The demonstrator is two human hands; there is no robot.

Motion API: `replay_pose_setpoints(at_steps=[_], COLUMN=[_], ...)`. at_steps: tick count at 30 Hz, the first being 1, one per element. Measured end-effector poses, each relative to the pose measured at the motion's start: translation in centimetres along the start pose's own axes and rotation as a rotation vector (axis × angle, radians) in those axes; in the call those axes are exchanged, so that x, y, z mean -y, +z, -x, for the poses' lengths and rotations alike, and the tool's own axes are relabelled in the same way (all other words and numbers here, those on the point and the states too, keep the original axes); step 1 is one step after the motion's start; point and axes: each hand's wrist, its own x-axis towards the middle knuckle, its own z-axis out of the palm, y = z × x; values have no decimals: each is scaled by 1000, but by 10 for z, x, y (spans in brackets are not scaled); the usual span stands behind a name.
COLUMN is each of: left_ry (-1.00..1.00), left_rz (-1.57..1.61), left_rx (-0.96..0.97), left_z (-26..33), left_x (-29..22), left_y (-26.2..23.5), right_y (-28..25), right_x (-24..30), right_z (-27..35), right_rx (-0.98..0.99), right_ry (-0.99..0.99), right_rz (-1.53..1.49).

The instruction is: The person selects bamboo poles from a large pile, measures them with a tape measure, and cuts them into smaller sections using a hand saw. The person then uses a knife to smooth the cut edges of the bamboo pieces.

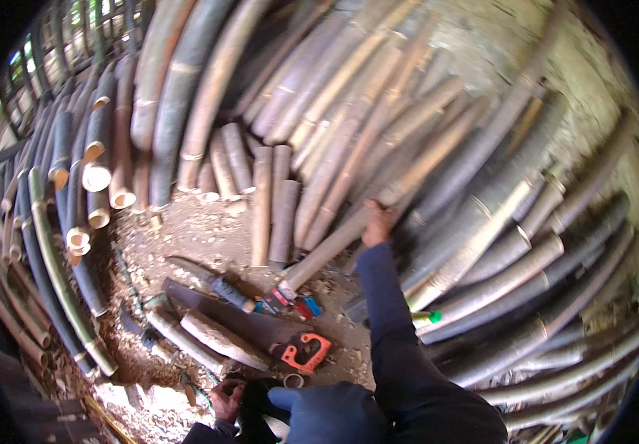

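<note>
Bamboo pole (332, 250) slants through the closed grip of the right hand (377, 224), its lower end reaching to that hand's left. Lower and farther left, the left hand (226, 402) appears partly curled; whether it holds anything cannot be told. An orange-handled saw (253, 320) lies between the hands, a knife (199, 271) on the floor (201, 229) beyond the left one. More poles (475, 174) spread beyond the right hand.

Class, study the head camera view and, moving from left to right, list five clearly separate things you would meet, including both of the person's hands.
Long greenish bamboo pole → left hand → orange saw handle → right hand → small bright green object.
</note>
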Motion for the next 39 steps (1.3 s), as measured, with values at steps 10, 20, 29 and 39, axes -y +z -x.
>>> replay_pose_setpoints(at_steps=[10,20,29,39], left_ry=[-129,-118,-160,-105], left_rz=[28,-96,3,57], left_rx=[36,74,87,84], left_z=[2,2,3,0], left_x=[-29,-29,-25,-27], left_y=[-6,-2,-4,0], right_y=[125,261,292,287], right_x=[155,158,139,66], right_z=[-4,-129,-131,-112], right_rx=[225,-22,31,194], right_ry=[-338,-691,-224,-538], right_rz=[-258,364,808,897])
